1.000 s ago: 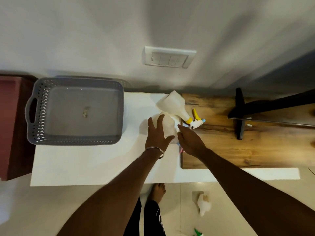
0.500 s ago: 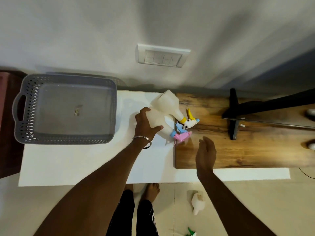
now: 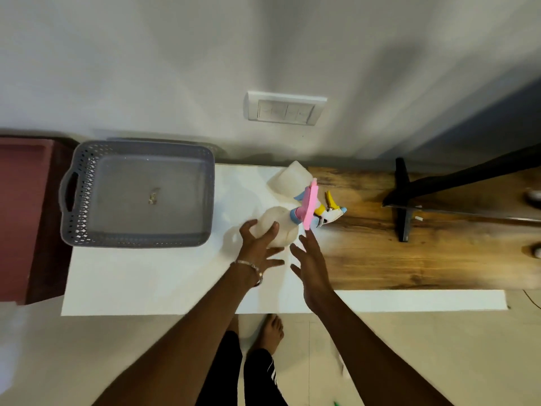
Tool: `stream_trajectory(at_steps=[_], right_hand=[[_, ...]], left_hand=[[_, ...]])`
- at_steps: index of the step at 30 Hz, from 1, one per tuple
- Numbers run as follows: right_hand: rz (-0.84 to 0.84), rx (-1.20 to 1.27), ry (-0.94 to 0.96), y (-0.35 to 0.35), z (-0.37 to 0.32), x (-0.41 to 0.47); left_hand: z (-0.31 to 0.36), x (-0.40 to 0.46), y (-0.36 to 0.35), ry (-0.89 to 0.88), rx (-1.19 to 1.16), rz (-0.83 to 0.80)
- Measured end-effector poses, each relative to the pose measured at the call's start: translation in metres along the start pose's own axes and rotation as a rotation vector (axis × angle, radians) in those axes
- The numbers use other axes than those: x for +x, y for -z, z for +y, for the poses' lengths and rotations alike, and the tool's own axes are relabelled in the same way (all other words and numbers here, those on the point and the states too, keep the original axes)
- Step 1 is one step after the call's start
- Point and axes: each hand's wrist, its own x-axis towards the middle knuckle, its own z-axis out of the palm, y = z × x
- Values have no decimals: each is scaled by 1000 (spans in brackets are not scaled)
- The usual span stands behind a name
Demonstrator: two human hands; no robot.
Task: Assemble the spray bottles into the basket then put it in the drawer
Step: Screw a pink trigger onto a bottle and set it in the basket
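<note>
The left hand (image 3: 259,249) now grips the translucent white pink-triggered spray bottle (image 3: 278,227) upright; the open right hand (image 3: 310,260) has returned beside it, so basket loading can begin.

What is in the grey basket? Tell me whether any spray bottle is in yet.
None yet. The basket holds only a small scrap; both spray bottles are outside it on the table.
</note>
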Motion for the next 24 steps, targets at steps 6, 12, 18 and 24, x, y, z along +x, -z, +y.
stream_trajectory(at_steps=[6, 12, 18, 24], right_hand=[[-226, -139, 189, -40, -33, -34], [-312, -235, 322, -121, -44, -45], [-393, -295, 403, -231, -33, -44], [-401, -442, 370, -339, 5, -33]], left_hand=[[19, -55, 25, -65, -57, -63], [81, -85, 92, -342, 249, 156], [147, -80, 195, -575, 537, 264], [176, -68, 297, -560, 721, 313]])
